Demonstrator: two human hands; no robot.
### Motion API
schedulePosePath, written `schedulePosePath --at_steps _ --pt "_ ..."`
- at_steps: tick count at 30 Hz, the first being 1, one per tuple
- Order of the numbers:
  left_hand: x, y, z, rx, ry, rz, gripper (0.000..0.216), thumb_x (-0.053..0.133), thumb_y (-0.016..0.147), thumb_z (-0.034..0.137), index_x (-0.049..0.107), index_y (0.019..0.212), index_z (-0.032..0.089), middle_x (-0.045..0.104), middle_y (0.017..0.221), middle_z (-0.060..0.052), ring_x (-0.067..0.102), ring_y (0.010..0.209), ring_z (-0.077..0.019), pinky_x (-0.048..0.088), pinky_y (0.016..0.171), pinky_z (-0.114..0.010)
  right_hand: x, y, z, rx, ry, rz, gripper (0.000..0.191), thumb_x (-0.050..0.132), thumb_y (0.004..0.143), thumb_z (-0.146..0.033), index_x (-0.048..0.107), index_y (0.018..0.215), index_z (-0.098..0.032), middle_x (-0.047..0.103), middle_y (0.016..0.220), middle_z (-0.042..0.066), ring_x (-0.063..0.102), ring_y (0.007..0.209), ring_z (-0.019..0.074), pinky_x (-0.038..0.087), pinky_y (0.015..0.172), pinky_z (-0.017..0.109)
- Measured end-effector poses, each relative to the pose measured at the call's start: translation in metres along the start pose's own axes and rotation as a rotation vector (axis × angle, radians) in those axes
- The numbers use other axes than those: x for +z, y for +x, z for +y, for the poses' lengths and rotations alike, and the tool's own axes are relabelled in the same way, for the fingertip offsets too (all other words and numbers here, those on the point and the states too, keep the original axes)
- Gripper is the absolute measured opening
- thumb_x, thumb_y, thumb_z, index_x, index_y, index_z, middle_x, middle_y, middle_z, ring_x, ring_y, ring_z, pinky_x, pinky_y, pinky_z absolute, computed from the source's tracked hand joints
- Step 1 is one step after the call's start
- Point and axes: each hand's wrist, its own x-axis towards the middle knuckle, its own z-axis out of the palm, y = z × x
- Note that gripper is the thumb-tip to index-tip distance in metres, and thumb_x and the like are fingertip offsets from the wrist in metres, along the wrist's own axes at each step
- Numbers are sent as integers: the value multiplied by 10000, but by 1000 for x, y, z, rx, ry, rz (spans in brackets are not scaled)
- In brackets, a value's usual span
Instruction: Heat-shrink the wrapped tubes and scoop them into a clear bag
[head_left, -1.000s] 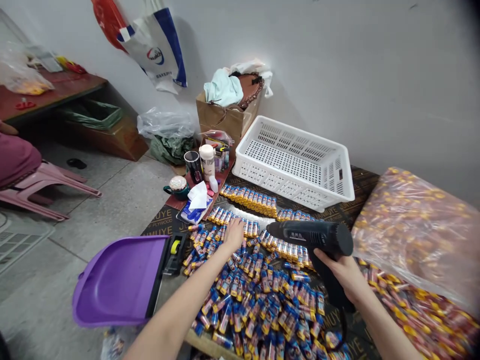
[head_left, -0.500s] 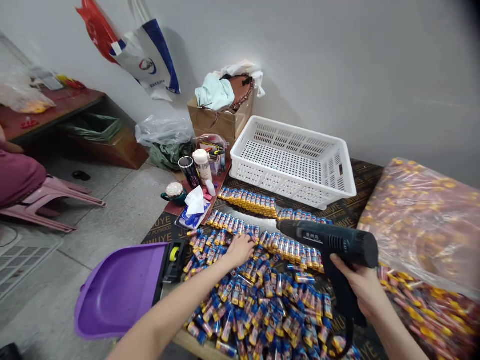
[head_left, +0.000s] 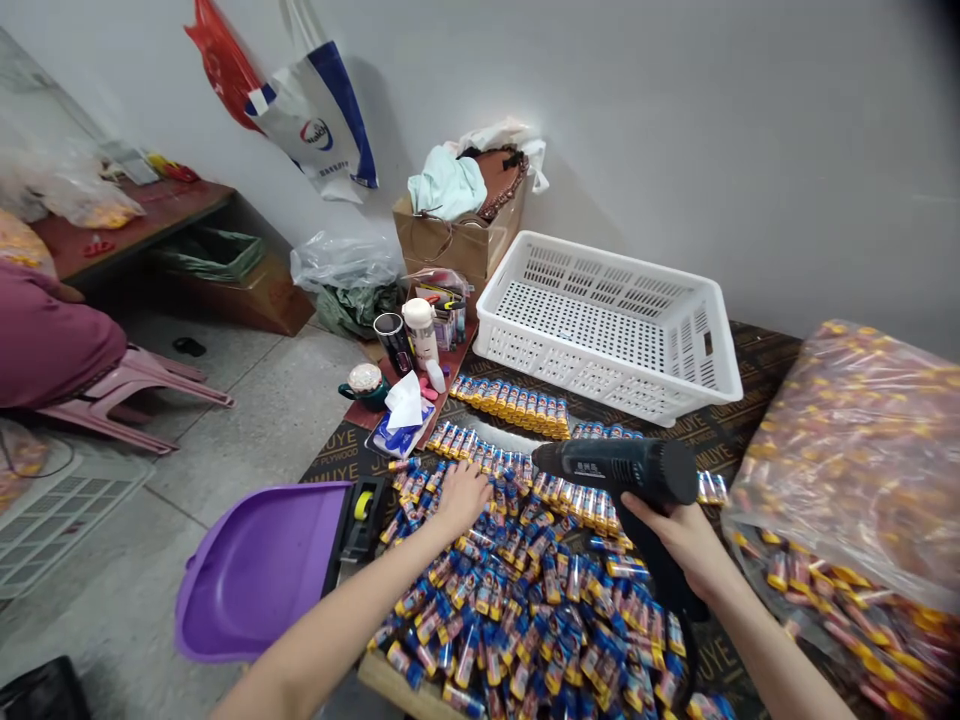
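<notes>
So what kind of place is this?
Probably a small packing workshop: there's a heap of little matching tubes, what looks like a heat gun, and a big white basket.

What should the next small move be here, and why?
Probably, the left hand should straighten the neat row of tubes near its fingertips: loose blue-and-yellow tubes lie jumbled on the near side of that row, while the right hand holds the black heat gun, nozzle pointing towards the row.
</notes>
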Motion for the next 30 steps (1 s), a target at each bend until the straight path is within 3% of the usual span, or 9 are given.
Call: schedulePosePath --at_steps 3,6,11,17,20,25,30 --pt "-13 8 -19 -167 -45 50 296 362 895 308 630 825 204 612 883 -74 511 938 -221 368 855 -369 17 9 -6 -57 -81 -103 423 707 646 -440 675 962 -162 684 1024 89 602 984 291 457 901 428" --pt "-18 40 -40 -389 -48 84 254 463 839 357 590 982 190 573 1031 -101 490 1024 -244 380 861 -357 36 10 -16 -94 -84 -154 428 714 638 -428 672 977 -169 675 1053 84 599 995 293 443 918 439" --pt "-2 78 -51 -618 -21 -15 686 651 630 539 438 1172 174 445 1226 -176 393 1174 -330 348 918 -430 38 3 -22 -81 -96 -155 412 691 651 -459 680 936 -161 691 995 87 602 989 291 465 888 415" --pt "10 82 -44 -630 -45 -12 716 716 577 445 394 1160 184 485 1162 -163 480 1101 -304 397 872 -395 -6 -5 -6 3 -204 -81 428 703 635 -452 681 938 -149 695 984 92 623 911 287 482 846 420" --pt "9 79 -40 -611 -88 -75 627 681 637 338 383 1167 182 542 1086 -151 549 1023 -278 430 814 -356 -7 -4 -6 -10 -203 -81 395 709 635 -438 691 906 -152 696 986 89 613 949 286 464 879 415" --pt "0 60 -41 -538 -104 -115 542 658 659 330 421 1125 187 596 1048 -139 581 998 -269 451 797 -341 25 5 -20 -55 -101 -101 402 715 635 -421 676 941 -163 689 1015 85 611 970 283 470 879 410" --pt "3 16 -42 -517 -154 -208 515 569 751 289 390 1227 205 655 980 -101 632 907 -235 467 757 -308 72 22 -33 -158 -78 -170 417 696 659 -421 665 980 -156 685 1022 84 604 984 278 446 906 428"
